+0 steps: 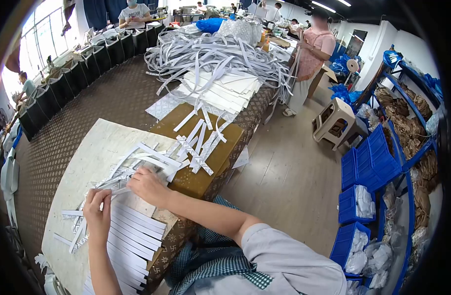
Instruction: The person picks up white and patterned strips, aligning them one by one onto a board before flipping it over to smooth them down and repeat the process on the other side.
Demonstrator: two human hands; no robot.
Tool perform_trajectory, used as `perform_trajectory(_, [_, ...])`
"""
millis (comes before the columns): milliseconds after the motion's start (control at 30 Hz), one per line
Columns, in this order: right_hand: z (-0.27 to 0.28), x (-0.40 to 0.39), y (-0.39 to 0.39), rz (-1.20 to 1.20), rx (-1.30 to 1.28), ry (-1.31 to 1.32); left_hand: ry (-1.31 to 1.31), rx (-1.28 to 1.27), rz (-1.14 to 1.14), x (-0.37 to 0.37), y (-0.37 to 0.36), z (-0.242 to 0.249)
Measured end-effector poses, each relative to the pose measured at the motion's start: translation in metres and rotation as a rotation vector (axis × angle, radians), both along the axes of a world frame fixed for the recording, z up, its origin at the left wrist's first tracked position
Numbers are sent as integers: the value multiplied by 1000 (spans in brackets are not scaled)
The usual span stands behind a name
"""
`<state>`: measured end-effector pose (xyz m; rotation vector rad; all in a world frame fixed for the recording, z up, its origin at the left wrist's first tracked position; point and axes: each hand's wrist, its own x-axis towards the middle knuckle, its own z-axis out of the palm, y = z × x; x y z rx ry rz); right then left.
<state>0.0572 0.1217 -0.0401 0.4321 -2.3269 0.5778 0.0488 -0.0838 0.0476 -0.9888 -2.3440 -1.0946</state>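
My left hand (98,211) pinches one end of a white strip (119,191). The fingers of my right hand (149,187) are closed on the strip's other end, beside a loose heap of shiny white strips (154,158). Below my hands, a row of flat white strips (132,231) lies side by side on a pale board (83,172). A few crossed strips (78,233) rest left of my left hand. More cut pieces (198,142) are scattered on a brown board (223,140) beyond my right hand.
Long white bands (211,54) form a tangled pile over white sheets (225,93) at the table's far end. A person in pink (316,44) stands there. Stools (336,123), blue crates (370,152) and a blue shelf rack (407,113) are on the right.
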Motion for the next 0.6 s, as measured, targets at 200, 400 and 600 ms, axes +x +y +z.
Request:
perform_trajectory(200, [6,-19,32,-12,-104,40,-99,171,43,-10,-10,-16])
perform_trajectory(400, [33,-34,36,-41,-17,18,-121,223,67,-4,-6,-19])
perform_trajectory(600, [8,-28,41,-65,188,72,-206,234,44,-8,-9,-34])
